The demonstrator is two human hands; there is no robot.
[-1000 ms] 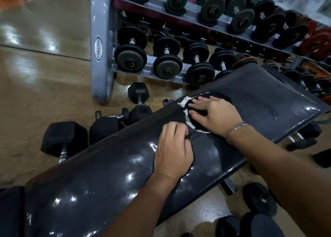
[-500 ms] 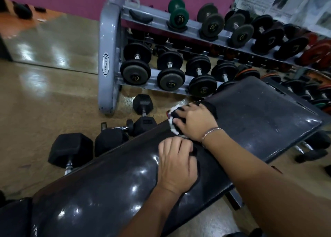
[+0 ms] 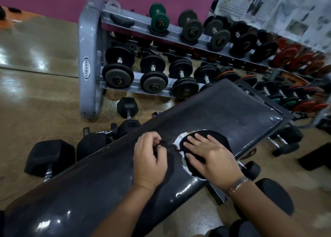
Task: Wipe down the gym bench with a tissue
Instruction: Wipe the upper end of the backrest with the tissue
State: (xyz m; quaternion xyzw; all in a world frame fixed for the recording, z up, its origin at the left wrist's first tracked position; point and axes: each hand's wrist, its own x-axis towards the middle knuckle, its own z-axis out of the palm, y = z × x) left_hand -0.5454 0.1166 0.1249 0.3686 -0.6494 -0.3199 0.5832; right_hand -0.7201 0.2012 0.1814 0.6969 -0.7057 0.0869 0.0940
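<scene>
The black padded gym bench [image 3: 223,111] runs diagonally from lower left to upper right. On its middle lies the tissue [image 3: 215,138], a dark round wad with a torn white rim. My right hand [image 3: 211,158] presses flat on it with the fingers spread, a bracelet on the wrist. My left hand [image 3: 148,159] rests on the pad just left of the tissue, fingers curled in and pinching at the surface; I cannot tell whether anything is between them.
A grey two-tier dumbbell rack [image 3: 87,57] stands right behind the bench. Hex dumbbells [image 3: 50,156] lie on the floor along the bench's far side. Dark weights [image 3: 275,195] sit on the floor by its near side.
My right hand has slid the tissue from the pad's far edge back toward the near edge. My left hand's fingers have curled in. The view has shifted a little.
</scene>
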